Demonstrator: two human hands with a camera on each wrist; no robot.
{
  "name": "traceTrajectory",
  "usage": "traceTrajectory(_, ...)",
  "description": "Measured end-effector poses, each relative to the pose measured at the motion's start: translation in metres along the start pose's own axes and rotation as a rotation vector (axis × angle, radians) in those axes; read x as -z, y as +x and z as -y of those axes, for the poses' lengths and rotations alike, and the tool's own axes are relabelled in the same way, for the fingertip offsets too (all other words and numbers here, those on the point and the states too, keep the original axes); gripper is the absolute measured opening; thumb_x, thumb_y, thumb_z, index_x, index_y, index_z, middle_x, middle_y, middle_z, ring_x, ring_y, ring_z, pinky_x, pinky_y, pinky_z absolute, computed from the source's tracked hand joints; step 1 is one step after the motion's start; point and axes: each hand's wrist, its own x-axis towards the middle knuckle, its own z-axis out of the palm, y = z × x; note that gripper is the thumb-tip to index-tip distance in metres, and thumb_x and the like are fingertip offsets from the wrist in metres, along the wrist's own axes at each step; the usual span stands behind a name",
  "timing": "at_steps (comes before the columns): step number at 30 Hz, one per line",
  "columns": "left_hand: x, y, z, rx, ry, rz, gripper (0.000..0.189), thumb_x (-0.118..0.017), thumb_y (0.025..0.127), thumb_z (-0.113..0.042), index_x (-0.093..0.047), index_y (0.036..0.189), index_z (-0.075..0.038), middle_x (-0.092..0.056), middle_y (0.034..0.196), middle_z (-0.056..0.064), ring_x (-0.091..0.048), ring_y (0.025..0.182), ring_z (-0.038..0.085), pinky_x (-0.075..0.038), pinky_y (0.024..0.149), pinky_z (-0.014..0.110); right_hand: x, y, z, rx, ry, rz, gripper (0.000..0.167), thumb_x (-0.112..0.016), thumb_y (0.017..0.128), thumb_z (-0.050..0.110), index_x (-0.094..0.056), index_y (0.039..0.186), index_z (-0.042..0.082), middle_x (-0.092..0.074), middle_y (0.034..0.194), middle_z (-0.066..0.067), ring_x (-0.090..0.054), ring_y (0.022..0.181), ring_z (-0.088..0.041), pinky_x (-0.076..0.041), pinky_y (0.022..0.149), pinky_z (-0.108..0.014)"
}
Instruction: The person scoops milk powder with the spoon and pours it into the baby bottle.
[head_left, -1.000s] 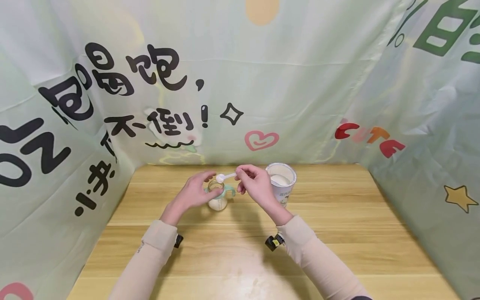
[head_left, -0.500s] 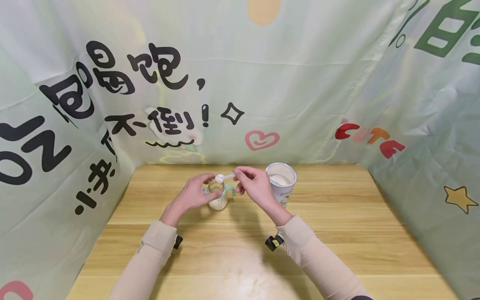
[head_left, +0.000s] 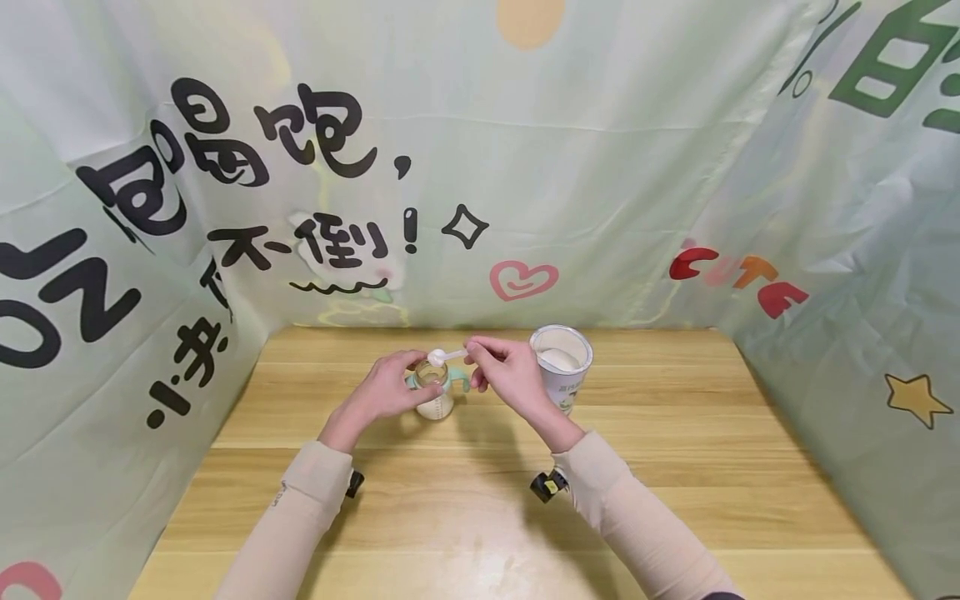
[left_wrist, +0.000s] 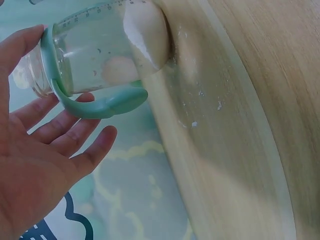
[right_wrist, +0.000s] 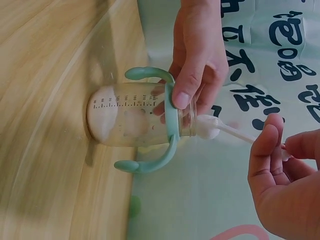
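A clear baby bottle [head_left: 437, 408] with a mint-green two-handled ring [right_wrist: 171, 117] stands uncapped on the table, white powder at its bottom. My left hand [head_left: 384, 387] holds it at the neck, thumb on the near side of the ring and fingers behind, as the right wrist view shows. My right hand [head_left: 513, 377] pinches the handle of a small white scoop [right_wrist: 235, 132] between thumb and fingers. The scoop's bowl, heaped with white powder, is right at the bottle's open mouth. Just right of that hand stands an open powder can [head_left: 566, 387] with white powder inside.
The wooden table [head_left: 675, 450] runs back to a printed fabric wall [head_left: 600, 192], with more fabric on both sides. A few white powder specks [left_wrist: 195, 124] lie on the wood near the bottle.
My right hand has shifted slightly left with the scoop, bringing its bowl a little further over the bottle's mouth. The left hand, bottle and can stay in place.
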Motion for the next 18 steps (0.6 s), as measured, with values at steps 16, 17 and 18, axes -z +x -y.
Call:
traceTrajectory(16, -0.0013, -0.0008, 0.0, 0.028, -0.037, 0.007, 0.067, -0.083, 0.09, -0.041, -0.062, 0.143, -0.006, -0.073, 0.123, 0.012, -0.068, 0.112, 0.028, -0.058, 0.097, 0.047, 0.004, -0.0018, -0.0061, 0.074, -0.06, 0.084, 0.021, -0.067, 0.104, 0.017, -0.08, 0.115, 0.004, -0.078, 0.1, -0.025, -0.069, 0.062, -0.014, -0.062, 0.061, -0.026)
traceTrajectory(17, -0.0015, -0.0006, 0.0004, 0.026, -0.035, 0.007, 0.067, -0.083, 0.089, -0.041, -0.062, 0.143, -0.006, -0.073, 0.123, 0.012, -0.068, 0.112, 0.027, -0.059, 0.097, 0.047, 0.0044, -0.0023, -0.0062, 0.076, -0.066, 0.09, 0.021, -0.068, 0.104, 0.017, -0.08, 0.116, 0.005, -0.078, 0.099, -0.024, -0.069, 0.062, -0.015, -0.062, 0.061, -0.026)
traceTrajectory(18, -0.0015, -0.0006, 0.0006, 0.024, -0.034, 0.007, 0.067, -0.083, 0.089, -0.041, -0.062, 0.143, -0.006, -0.073, 0.122, 0.011, -0.068, 0.111, 0.027, -0.059, 0.096, 0.046, 0.0047, -0.0028, -0.0063, 0.078, -0.07, 0.095, 0.022, -0.067, 0.104, 0.017, -0.08, 0.116, 0.005, -0.078, 0.099, -0.023, -0.069, 0.063, -0.016, -0.062, 0.061, -0.026)
